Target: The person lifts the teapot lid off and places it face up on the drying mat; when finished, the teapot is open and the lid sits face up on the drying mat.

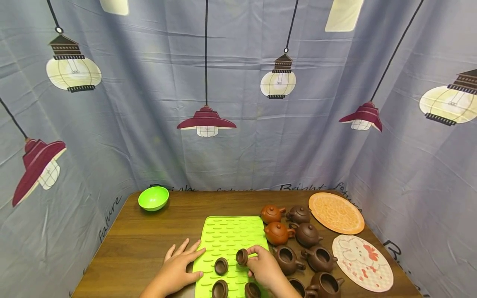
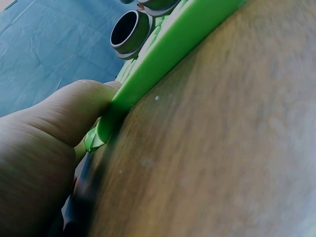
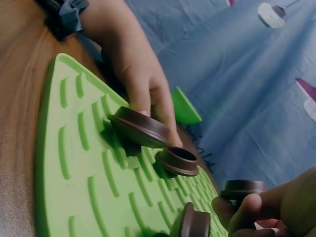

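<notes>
A small dark brown teapot lid (image 1: 242,257) is pinched between the thumb and fingers of my right hand (image 1: 266,269), over the green ridged mat (image 1: 238,231). Its hollow side faces the head camera. Three more brown lids lie on the mat: one (image 1: 221,266) just left of the held lid, two (image 1: 220,289) nearer the front, one of these (image 1: 252,290) partly below my right forearm. My left hand (image 1: 175,269) rests at the mat's left edge with fingers spread; in the left wrist view its thumb (image 2: 84,106) touches the mat's rim.
Right of the mat stand several teapots: two orange-brown (image 1: 277,233) and two dark ones (image 1: 307,234) with lids, and lidless dark ones (image 1: 320,258) nearer the front. An orange round placemat (image 1: 335,213) and a rabbit placemat (image 1: 361,263) lie farther right. A green bowl (image 1: 153,198) sits back left.
</notes>
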`<state>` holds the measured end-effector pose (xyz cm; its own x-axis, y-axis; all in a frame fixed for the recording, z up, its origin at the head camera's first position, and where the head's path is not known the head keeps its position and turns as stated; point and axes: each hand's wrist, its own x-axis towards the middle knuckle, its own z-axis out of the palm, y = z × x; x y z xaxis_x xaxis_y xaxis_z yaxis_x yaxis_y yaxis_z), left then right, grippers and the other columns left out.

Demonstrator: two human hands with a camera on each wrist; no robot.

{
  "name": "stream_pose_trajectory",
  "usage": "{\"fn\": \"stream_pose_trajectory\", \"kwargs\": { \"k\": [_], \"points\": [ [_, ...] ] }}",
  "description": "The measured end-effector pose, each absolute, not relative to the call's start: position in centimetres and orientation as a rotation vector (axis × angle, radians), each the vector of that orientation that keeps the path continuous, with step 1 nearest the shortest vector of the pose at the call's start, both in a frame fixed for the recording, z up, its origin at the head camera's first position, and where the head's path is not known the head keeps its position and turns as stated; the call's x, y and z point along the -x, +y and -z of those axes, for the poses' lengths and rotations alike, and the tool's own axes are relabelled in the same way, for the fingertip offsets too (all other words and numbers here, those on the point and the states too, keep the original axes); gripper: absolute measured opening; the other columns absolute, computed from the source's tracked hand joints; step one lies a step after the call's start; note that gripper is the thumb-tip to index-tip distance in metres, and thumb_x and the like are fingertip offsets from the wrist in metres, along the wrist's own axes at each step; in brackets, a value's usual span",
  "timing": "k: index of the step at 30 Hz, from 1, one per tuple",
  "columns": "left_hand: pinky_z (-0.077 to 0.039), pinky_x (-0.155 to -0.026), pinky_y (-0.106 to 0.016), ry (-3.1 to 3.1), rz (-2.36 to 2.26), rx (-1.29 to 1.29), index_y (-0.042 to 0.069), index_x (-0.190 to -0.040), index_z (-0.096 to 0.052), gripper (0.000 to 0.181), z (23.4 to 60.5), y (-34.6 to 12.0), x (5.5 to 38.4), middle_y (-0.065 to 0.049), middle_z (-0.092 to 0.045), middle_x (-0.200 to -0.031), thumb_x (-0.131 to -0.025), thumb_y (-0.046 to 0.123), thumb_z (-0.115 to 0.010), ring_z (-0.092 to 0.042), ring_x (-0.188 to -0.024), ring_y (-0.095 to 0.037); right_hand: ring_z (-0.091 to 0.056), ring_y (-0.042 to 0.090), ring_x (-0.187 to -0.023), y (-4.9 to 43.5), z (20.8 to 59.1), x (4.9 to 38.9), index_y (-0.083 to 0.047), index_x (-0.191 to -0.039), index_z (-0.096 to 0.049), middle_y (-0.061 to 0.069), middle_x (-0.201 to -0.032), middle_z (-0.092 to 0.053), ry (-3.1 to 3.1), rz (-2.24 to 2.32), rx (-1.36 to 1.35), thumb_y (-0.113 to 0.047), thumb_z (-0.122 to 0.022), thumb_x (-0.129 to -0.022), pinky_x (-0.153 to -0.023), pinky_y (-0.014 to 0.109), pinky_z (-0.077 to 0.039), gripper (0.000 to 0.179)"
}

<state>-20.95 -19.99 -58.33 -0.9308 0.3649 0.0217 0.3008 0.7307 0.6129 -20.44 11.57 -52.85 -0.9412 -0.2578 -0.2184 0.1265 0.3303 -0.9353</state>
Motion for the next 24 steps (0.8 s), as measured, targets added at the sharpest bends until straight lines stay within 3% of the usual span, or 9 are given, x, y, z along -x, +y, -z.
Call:
{"fn": "stream_pose_trajectory", "kwargs": {
  "k": [9, 16, 20, 24],
  "points": [
    [0.000, -0.116, -0.075, 2.843, -0.960, -0.549, 0.030, -0.154, -0.056, 0.072, 58.2, -20.0, 20.9, 0.000, -0.037, -0.169, -0.090, 0.056, -0.076, -0.021, -0.159, -0.046, -0.052, 0.014, -0.054, 10.7, 53.7, 20.4, -0.006, -0.108, -0.064, -0.002, -0.061, -0.047, 2.278, 1.585, 0.138, 0.003, -0.055, -0.096, -0.047, 0.023, -0.036, 0.018],
    [-0.001, -0.116, -0.075, 2.863, -0.957, -0.553, 0.028, -0.153, -0.057, 0.070, 58.1, -19.9, 20.9, -0.001, -0.039, -0.168, -0.091, 0.054, -0.077, -0.023, -0.158, -0.045, -0.053, 0.015, -0.054, 10.2, 53.5, 20.4, -0.005, -0.102, -0.062, 0.004, -0.071, -0.059, 2.338, 1.511, 0.139, 0.002, -0.057, -0.098, -0.048, 0.023, -0.038, 0.010],
    [-0.001, -0.116, -0.075, 2.867, -0.956, -0.546, 0.029, -0.153, -0.056, 0.070, 58.2, -19.9, 20.9, -0.001, -0.039, -0.168, -0.091, 0.054, -0.077, -0.023, -0.158, -0.045, -0.052, 0.015, -0.055, 10.2, 53.5, 20.3, -0.005, -0.101, -0.061, 0.008, -0.079, -0.066, 2.358, 1.483, 0.163, 0.004, -0.052, -0.097, -0.048, 0.023, -0.038, 0.014],
    [-0.001, -0.116, -0.075, 2.869, -0.949, -0.547, 0.030, -0.154, -0.056, 0.070, 58.3, -19.9, 20.9, 0.000, -0.039, -0.168, -0.091, 0.054, -0.076, -0.023, -0.159, -0.044, -0.053, 0.016, -0.055, 10.4, 53.5, 20.3, -0.003, -0.105, -0.062, 0.009, -0.082, -0.065, 2.356, 1.493, 0.147, 0.004, -0.047, -0.099, -0.048, 0.024, -0.040, 0.017]
  ]
}}
